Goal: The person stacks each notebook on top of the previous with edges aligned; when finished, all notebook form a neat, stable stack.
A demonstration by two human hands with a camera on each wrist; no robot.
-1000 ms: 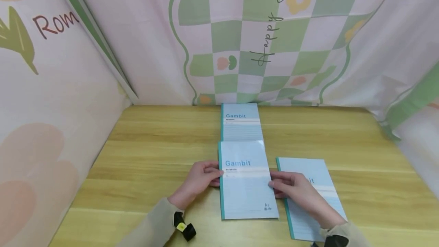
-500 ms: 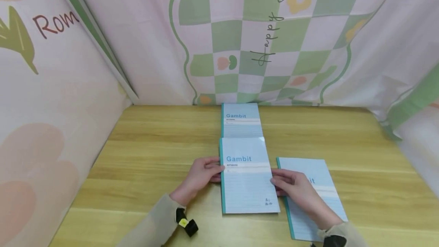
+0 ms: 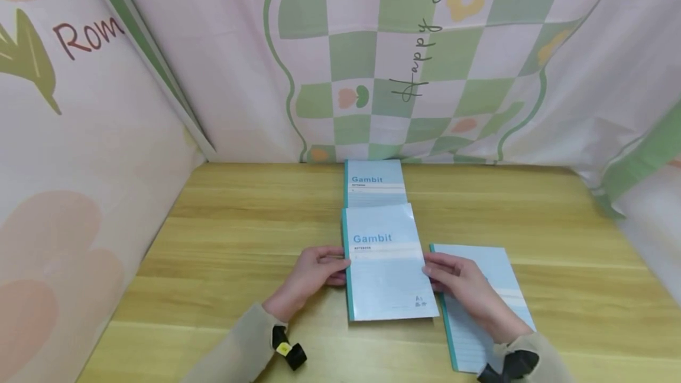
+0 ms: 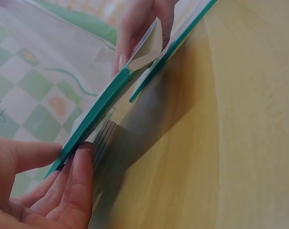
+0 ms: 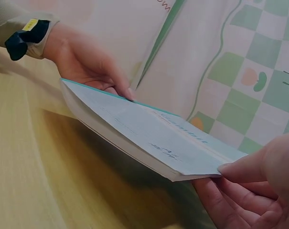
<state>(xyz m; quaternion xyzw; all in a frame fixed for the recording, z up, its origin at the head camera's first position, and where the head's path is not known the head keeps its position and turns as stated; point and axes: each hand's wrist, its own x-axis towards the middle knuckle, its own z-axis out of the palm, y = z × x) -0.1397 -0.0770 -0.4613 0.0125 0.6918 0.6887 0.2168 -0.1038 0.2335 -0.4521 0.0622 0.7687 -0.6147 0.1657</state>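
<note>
A light-blue notebook with a teal spine is held by both hands at its two long sides. My left hand pinches the spine edge, thumb on the cover and fingers beneath. On the opposite edge my right hand pinches in the same way. Both wrist views show the held notebook raised off the table, with a shadow below it. Its far end overlaps a matching notebook lying at the back. Another matching notebook lies at the right, partly covered by my right hand and wrist.
The wooden table runs back to a checkered curtain. A printed curtain borders its left side. In the left wrist view, the back notebook appears as a stack of several layers under the held one.
Both hands have lifted the held notebook and moved it slightly away from me and to the right, covering more of the back notebook. The other notebooks have stayed in place.
</note>
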